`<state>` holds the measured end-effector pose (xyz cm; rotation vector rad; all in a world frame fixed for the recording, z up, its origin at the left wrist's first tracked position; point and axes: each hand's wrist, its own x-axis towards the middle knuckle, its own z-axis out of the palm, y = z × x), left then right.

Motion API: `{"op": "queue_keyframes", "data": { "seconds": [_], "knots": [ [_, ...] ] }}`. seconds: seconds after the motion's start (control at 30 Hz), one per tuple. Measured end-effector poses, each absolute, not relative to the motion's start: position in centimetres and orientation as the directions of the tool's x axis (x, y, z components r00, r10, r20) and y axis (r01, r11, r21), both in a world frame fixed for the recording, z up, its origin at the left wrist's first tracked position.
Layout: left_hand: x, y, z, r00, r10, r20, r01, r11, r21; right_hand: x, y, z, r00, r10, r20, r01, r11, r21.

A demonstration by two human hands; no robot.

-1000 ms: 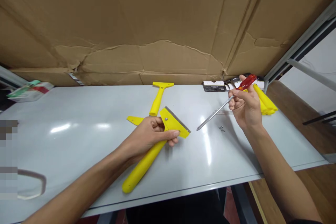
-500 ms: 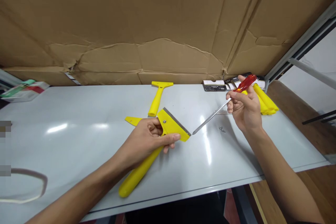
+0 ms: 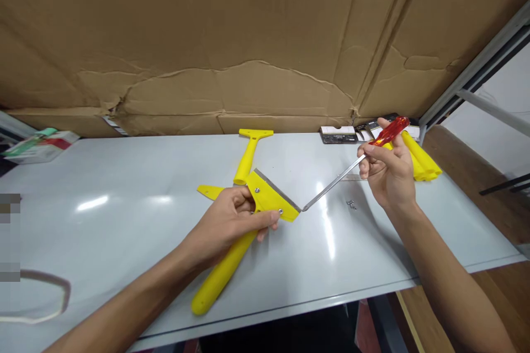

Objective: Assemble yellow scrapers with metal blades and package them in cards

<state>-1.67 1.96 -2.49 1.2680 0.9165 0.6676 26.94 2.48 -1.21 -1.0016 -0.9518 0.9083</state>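
Observation:
My left hand (image 3: 236,215) is closed around the head of a yellow scraper (image 3: 226,273), whose long handle points down to the left. A dark blade (image 3: 276,188) runs along the head's upper right edge, and two screws show on its face, one beside my thumb. In my right hand (image 3: 389,174) is a screwdriver (image 3: 388,131) with a red handle; its shaft slants down left and the tip is at the blade's lower right corner. Whether they touch I cannot tell. Several small screws (image 3: 351,205) lie below my right hand.
Behind my left hand lie a yellow scraper part (image 3: 248,160) and another yellow piece (image 3: 209,191). Yellow handles (image 3: 420,160) and small boxes (image 3: 338,135) are at the back right, a carton (image 3: 43,146) at the back left. Cardboard (image 3: 232,27) stands behind the table (image 3: 136,248).
My left thumb has shifted slightly left, so a second screw on the scraper head now shows. The scraper head and screwdriver have barely moved.

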Motion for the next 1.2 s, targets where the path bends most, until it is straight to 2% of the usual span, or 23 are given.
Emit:
{"op": "queue_keyframes", "data": {
  "seconds": [0.5,0.63,0.73,0.83,0.93,1.03,1.1,1.17,1.2],
  "knots": [
    [-1.2,1.2,-2.1,0.505,0.835,-0.22,0.064,0.218,0.974,26.9,2.4,-1.2,0.315,0.927,0.206,-0.209,0.28,-0.937],
    [-1.4,1.0,-2.1,0.484,0.849,-0.212,0.119,0.176,0.977,27.0,2.5,-1.3,0.302,0.929,0.215,-0.23,0.29,-0.929],
    [-1.5,0.6,-1.8,0.481,0.866,-0.138,0.197,0.046,0.979,27.3,2.7,-1.4,0.265,0.947,0.18,-0.225,0.242,-0.944],
    [-1.5,-0.1,-1.3,0.514,0.851,0.111,0.212,-0.251,0.944,27.6,2.9,-1.4,0.232,0.963,0.135,-0.234,0.19,-0.953],
    [-1.8,-0.8,-0.8,0.571,0.705,0.422,0.154,-0.596,0.788,27.7,3.1,-1.5,0.203,0.974,0.104,-0.25,0.154,-0.956],
    [-2.4,-1.1,-1.1,0.634,0.478,0.607,0.139,-0.844,0.519,27.7,3.3,-1.5,0.232,0.969,0.087,-0.272,0.15,-0.95],
    [-2.5,-1.0,-2.1,0.729,0.266,0.631,0.143,-0.96,0.239,27.7,3.4,-1.5,0.27,0.959,0.082,-0.294,0.163,-0.942],
    [-2.2,-0.8,-3.4,0.82,0.054,0.57,0.097,-0.994,-0.045,27.6,3.4,-1.6,0.284,0.953,0.106,-0.306,0.195,-0.932],
    [-1.9,-0.7,-4.1,0.839,-0.031,0.544,0.058,-0.988,-0.146,27.5,3.4,-1.6,0.276,0.953,0.128,-0.304,0.213,-0.929]
  ]
}}
